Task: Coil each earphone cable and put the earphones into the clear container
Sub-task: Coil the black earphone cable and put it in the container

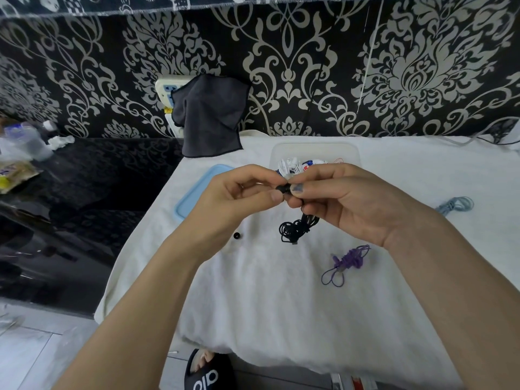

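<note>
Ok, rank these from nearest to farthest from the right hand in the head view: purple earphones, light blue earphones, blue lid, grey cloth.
Measured from the right hand:
1. Purple earphones, just below it on the white towel.
2. Light blue earphones, out to the right on the towel.
3. Blue lid, to the left, beyond the left hand.
4. Grey cloth, hanging on the back wall, up and left.
</note>
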